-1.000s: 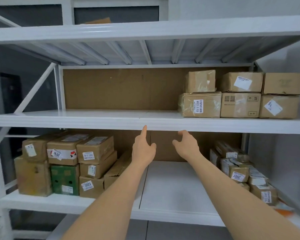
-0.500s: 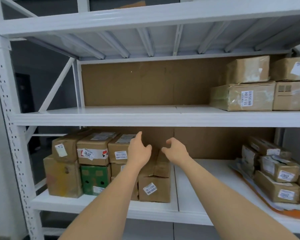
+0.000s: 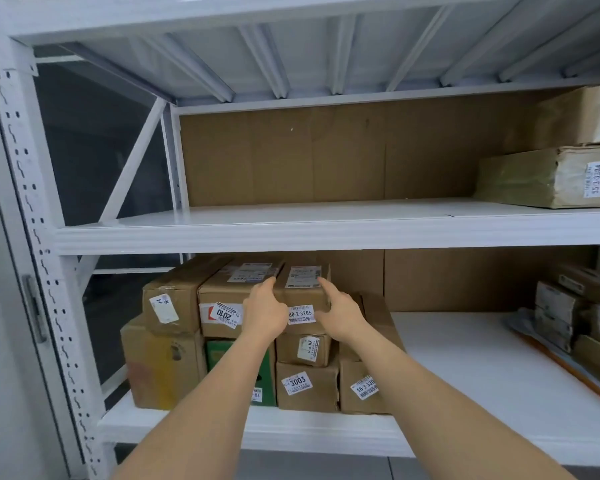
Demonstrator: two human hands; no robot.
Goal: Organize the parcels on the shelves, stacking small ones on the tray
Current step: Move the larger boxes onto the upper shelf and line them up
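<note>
A stack of brown cardboard parcels fills the left end of the lower shelf (image 3: 465, 382). On top of the stack sits a parcel labelled 80-2-3205 (image 3: 302, 292). My left hand (image 3: 264, 315) lies against its left side with the index finger stretched along the top edge. My right hand (image 3: 340, 317) lies against its right side in the same way. The parcel rests on the stack between the two hands. At the far right an orange-rimmed tray (image 3: 574, 370) carries several small parcels (image 3: 558, 306).
Beside the held parcel are a parcel labelled 2010 (image 3: 222, 299) and a green box (image 3: 219, 355) below it. The middle shelf (image 3: 326, 220) holds a taped parcel (image 3: 534, 178) at its right end. A white perforated upright (image 3: 25, 188) stands at the left.
The view swung left and closer to the lower stack. Both hands dropped from below the middle shelf's edge onto the two sides of the top parcel.
</note>
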